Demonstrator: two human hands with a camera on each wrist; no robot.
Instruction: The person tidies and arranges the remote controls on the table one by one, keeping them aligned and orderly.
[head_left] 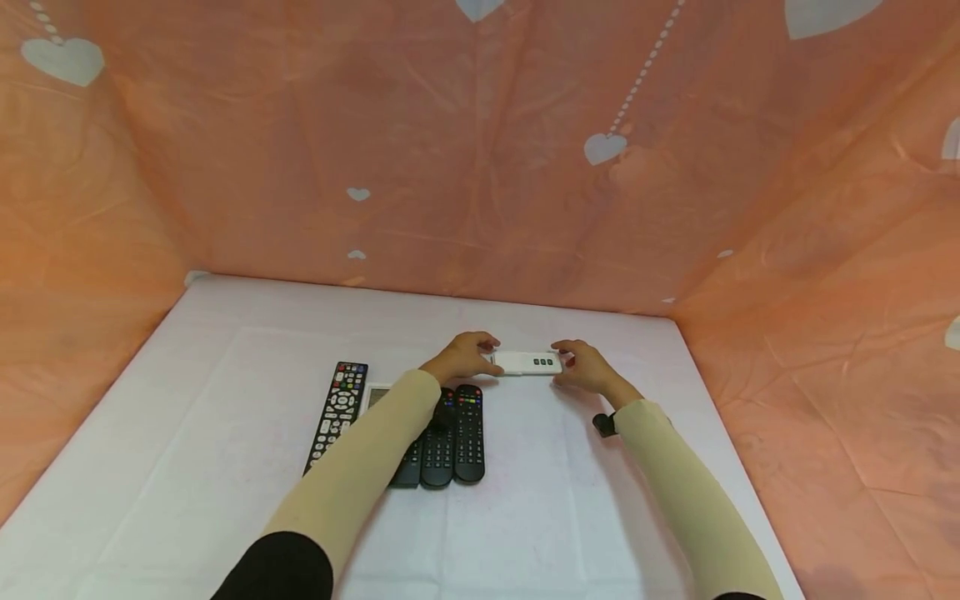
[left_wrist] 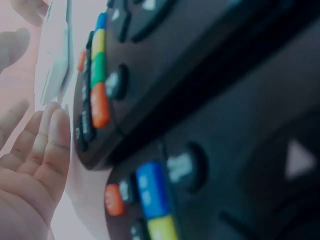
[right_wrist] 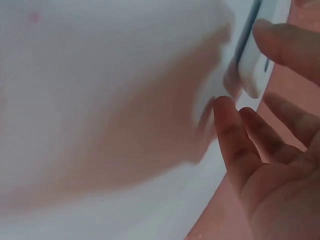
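Observation:
A slim white remote (head_left: 527,362) with a few small dark buttons lies crosswise on the white table, between both hands. My left hand (head_left: 465,356) is at its left end, thumb and fingers spread around that end. In the left wrist view, the left fingers (left_wrist: 56,132) are nearly straight, their tips right at the white remote's end (left_wrist: 54,60). At the right end is my right hand (head_left: 585,367), thumb and fingers apart. In the right wrist view, the right thumb (right_wrist: 287,42) overlaps the remote's rounded end (right_wrist: 252,75), while the other fingers extend loosely below it.
Black remotes (head_left: 469,433) stand side by side under and beside the left forearm. A longer black remote (head_left: 339,408) with white buttons lies at the left, next to a partly hidden white device (head_left: 372,394) with a grey screen. Orange cloth (head_left: 480,208) walls the table.

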